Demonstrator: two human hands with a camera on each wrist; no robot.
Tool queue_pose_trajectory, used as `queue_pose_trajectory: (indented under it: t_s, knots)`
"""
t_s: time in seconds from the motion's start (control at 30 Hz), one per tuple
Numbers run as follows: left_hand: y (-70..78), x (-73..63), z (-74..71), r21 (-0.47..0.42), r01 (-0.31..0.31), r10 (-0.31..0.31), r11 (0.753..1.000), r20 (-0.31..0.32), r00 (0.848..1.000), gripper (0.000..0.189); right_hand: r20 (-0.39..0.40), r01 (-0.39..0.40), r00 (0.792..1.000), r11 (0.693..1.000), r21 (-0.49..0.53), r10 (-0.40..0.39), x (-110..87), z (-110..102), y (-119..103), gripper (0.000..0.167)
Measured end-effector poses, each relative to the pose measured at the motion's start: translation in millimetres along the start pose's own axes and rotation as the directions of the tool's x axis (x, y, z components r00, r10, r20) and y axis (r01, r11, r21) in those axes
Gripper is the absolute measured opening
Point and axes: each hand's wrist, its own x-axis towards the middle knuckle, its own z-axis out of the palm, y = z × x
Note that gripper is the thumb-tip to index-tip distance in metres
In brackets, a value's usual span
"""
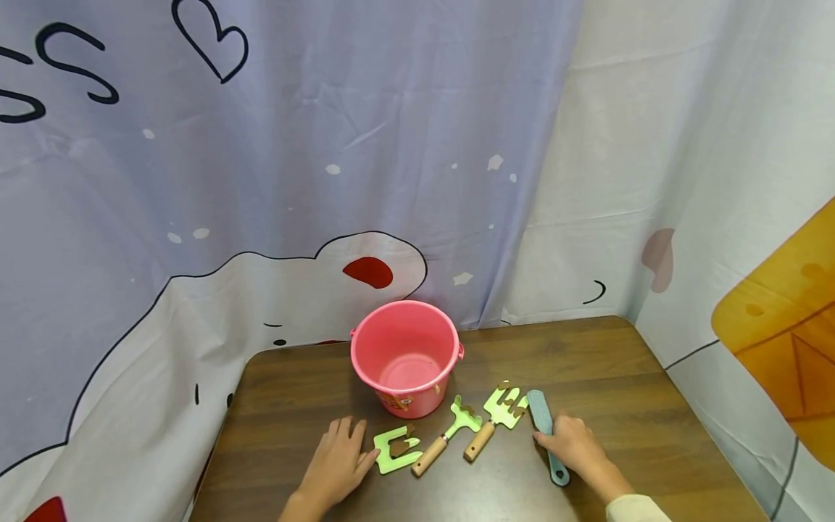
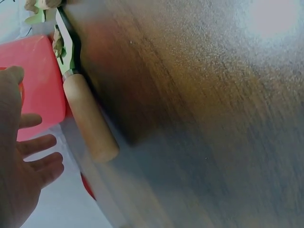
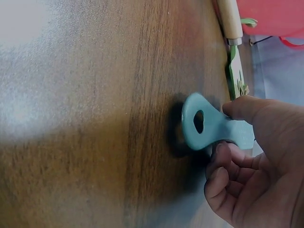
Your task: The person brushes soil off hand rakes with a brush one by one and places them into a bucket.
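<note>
My right hand (image 1: 574,444) pinches a flat blue-grey tool (image 1: 541,413) with a hole in its rounded near end; its exact kind is unclear. In the right wrist view thumb and fingers grip the blue-grey tool (image 3: 194,123) just behind that hole. My left hand (image 1: 335,460), fingers extended, lies beside a light-green pronged piece (image 1: 385,457); whether the thumb touches it I cannot tell. To the right of that piece lie a small green hand rake (image 1: 433,453) and a green hand fork (image 1: 481,438), both wooden-handled.
A pink bucket (image 1: 407,326) stands upright behind the garden tools, near the back of the brown wooden table (image 1: 626,384). A printed curtain (image 1: 391,145) hangs behind the table and along its sides.
</note>
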Motion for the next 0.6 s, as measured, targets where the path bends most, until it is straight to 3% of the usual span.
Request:
queue_pose_trajectory:
  t_s: [0.6]
  knots:
    - [0.7,-1.0,3.0,-0.018,0.040,-0.040,0.999,0.004,0.999,0.054,-0.009,0.062,0.998,0.997,0.038,-0.061,-4.1,-10,2,0.033]
